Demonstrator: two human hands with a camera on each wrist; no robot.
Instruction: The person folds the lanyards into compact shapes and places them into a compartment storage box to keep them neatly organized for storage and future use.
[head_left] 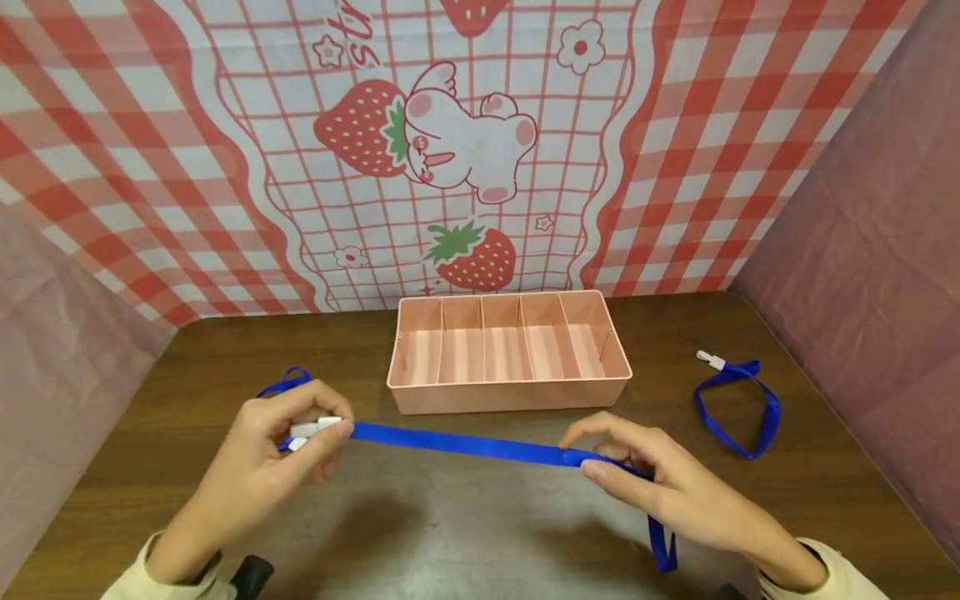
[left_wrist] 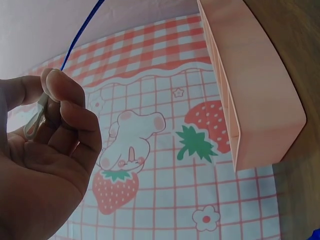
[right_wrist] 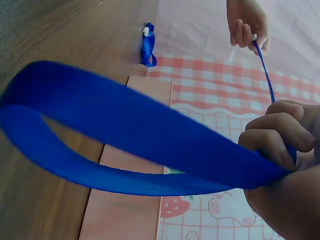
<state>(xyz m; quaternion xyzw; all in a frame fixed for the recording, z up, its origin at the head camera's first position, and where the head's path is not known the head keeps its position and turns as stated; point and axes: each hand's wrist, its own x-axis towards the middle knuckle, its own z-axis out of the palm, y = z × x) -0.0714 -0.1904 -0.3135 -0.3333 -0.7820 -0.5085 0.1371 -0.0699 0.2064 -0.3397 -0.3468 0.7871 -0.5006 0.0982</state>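
Note:
A blue lanyard (head_left: 457, 442) is stretched between my two hands above the table. My left hand (head_left: 281, 450) pinches it at the white clip (head_left: 327, 423), which also shows among the curled fingers in the left wrist view. My right hand (head_left: 660, 475) pinches the strap between thumb and fingers. From that hand the rest of the strap hangs as a loop (right_wrist: 115, 115), seen large in the right wrist view. Behind the left hand lies another blue lanyard (head_left: 288, 382), partly hidden by the hand.
A pink box (head_left: 510, 396) with several compartments stands at the back middle of the brown table (head_left: 337, 333). To its right lies a looped blue lanyard (head_left: 772, 417) with a white clip (head_left: 711, 360). A strawberry-patterned cloth (head_left: 570, 150) hangs behind.

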